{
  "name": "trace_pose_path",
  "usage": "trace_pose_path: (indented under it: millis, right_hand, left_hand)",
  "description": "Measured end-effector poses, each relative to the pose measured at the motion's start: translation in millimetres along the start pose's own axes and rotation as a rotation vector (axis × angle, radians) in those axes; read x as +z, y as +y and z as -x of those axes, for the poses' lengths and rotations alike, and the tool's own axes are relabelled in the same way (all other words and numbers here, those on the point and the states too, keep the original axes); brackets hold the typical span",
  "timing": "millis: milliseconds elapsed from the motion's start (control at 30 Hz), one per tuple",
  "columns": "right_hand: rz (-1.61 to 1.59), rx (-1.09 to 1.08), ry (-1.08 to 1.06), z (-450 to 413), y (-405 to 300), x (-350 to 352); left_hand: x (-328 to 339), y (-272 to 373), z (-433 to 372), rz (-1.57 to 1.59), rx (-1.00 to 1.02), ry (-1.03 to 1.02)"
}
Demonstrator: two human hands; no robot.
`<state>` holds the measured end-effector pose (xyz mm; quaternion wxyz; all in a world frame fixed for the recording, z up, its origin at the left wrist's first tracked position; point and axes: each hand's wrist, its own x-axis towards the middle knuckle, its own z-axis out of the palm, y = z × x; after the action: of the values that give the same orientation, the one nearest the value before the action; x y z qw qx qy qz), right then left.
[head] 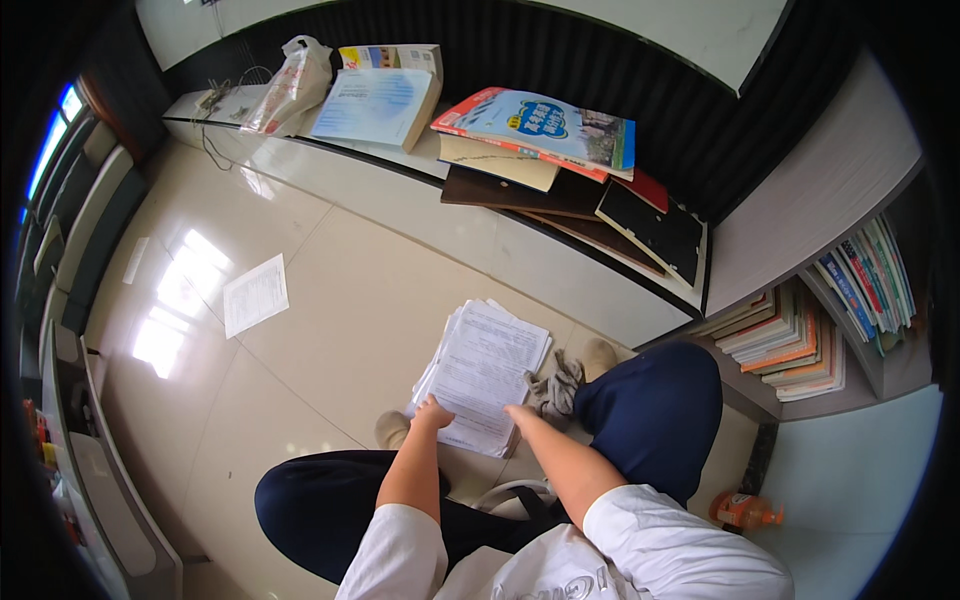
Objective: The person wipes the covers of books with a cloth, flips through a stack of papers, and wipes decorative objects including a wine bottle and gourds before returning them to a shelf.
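A thick, uneven stack of printed paper sheets [487, 360] lies on the tiled floor between my knees. My left hand [433, 414] is at its lower left edge, the thumb over the top sheet and the fingers at the side. At the right edge is my right hand [523, 416], its thumb side against the sheets; its other fingers are hidden. A crumpled grey cloth [559, 386] lies just right of the stack, beside my foot. Farther left, a single printed sheet [256, 296] rests flat on the floor.
A low ledge [420, 199] ahead bears books [536, 127], a plastic bag [296, 86], dark boards [525, 196] and a black frame [652, 232]. Shelves with stacked books [787, 345] stand at right, near an orange pump bottle [739, 511]. A paper strip [135, 260] lies far left.
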<state>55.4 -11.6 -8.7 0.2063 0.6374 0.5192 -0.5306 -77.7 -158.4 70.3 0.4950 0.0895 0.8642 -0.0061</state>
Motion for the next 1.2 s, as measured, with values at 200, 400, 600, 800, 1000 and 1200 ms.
trace_pose_path:
  millis: [200, 400, 600, 800, 1000, 1200]
  right_hand:
    - [-0.261, -0.02, -0.122, 43, -20, -3]
    - [-0.416, -0.025, -0.028, 22, -5, -14]
    - [0.06, -0.267, 0.214, 52, -15, -11]
    - [0.307, -0.313, 0.338, 59, -24, -12]
    - [0.517, -0.229, 0.3, 78, -30, -17]
    - [0.45, -0.225, 0.127, 70, -31, -20]
  left_hand:
    - [3, -10, -14, 0.271, -0.021, 0.213]
    - [-7, -2, -19, 0.227, 0.051, 0.232]
    - [4, 0, -17, 0.218, 0.175, 0.298]
    - [-6, 13, 7, 0.227, 0.097, 0.261]
    - [5, 12, 0, 0.074, 0.137, 0.519]
    - [19, 30, -5, -0.222, 0.356, -0.1]
